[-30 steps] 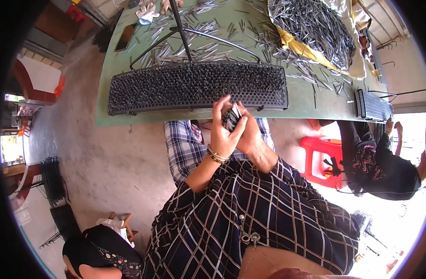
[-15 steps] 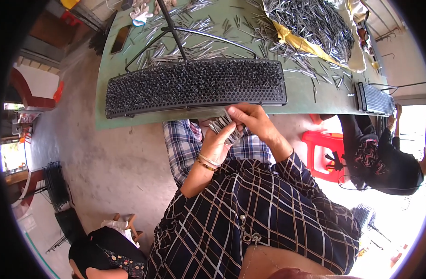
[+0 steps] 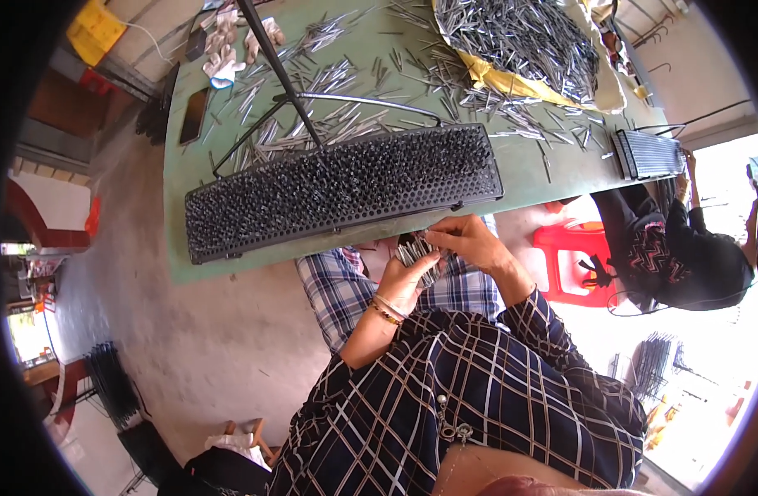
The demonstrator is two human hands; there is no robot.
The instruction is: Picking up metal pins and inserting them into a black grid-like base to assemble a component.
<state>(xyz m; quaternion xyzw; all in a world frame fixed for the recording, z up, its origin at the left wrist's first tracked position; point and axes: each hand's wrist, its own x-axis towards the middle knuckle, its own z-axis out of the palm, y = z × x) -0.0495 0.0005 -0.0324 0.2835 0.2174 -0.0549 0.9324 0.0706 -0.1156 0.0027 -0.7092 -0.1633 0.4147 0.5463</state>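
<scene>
Two hands are held close together near the middle of the frame. By the left hand [image 3: 400,279], a bundle of thin metal sticks [image 3: 417,255] is gripped, with the thumb laid across it. The fingers of the right hand [image 3: 471,241] are bent in at the upper end of the bundle; whether a stick is pinched there is too small to tell. Blue checked cloth [image 3: 333,302] is seen under the hands.

Each stick is likely light, hard and stiff, so it should not be easily squashed. Some slipping can be expected, as the sticks look smooth and shiny. A full bunch would be felt as heavier, and is best held around its middle, so that none slide out. One stick is best taken by its tip, with thumb and finger.

Just above the hands, a long black rack [image 3: 346,190] full of small holes is set at the table edge. Many of its holes are filled; bare ones are seen along its lower side. Behind it, loose sticks [image 3: 325,78] are spread on the green table [image 3: 553,194]. Farther off, a big pile of sticks [image 3: 519,45] is held in an open sack [image 3: 488,74] at the upper right, and white gloves [image 3: 223,66] are left at the upper left.
</scene>
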